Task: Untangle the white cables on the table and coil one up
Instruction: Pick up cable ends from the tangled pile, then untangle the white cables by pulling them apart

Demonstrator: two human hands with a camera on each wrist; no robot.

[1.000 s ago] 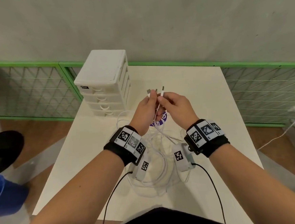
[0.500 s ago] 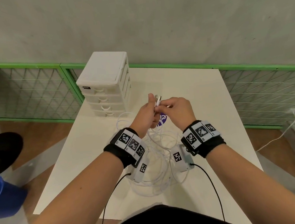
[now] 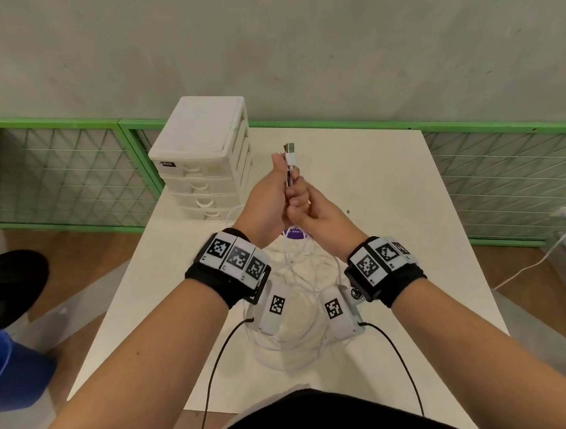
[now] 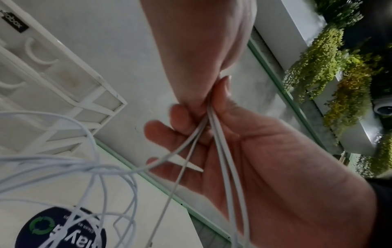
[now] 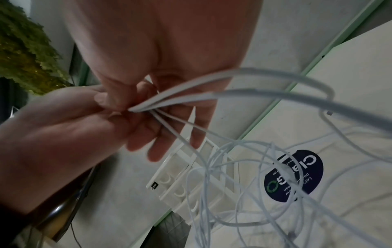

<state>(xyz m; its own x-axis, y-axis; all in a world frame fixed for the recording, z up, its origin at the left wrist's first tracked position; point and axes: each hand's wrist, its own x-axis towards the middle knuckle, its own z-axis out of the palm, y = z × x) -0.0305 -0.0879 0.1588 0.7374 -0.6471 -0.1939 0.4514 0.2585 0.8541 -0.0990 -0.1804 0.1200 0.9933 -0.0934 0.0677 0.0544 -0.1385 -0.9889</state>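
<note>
Four thin white cable strands (image 4: 214, 134) run up into a shared pinch, the left hand (image 3: 267, 202) and right hand (image 3: 318, 211) both closed on them above the table (image 3: 392, 205). Two plug ends (image 3: 289, 153) stick up from the left fist; the slack hangs in tangled loops (image 3: 294, 332) on the table.

A white drawer unit (image 3: 207, 159) is crowding the table's (image 3: 392, 205) far-left corner, cable loops (image 3: 294, 332) sprawling near-centre; the right side is lying open

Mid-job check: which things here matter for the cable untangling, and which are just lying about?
Job: white cables, their plug ends gripped by left hand, right hand holding strands below.

Lying about: white drawer unit, purple sticker, table.
</note>
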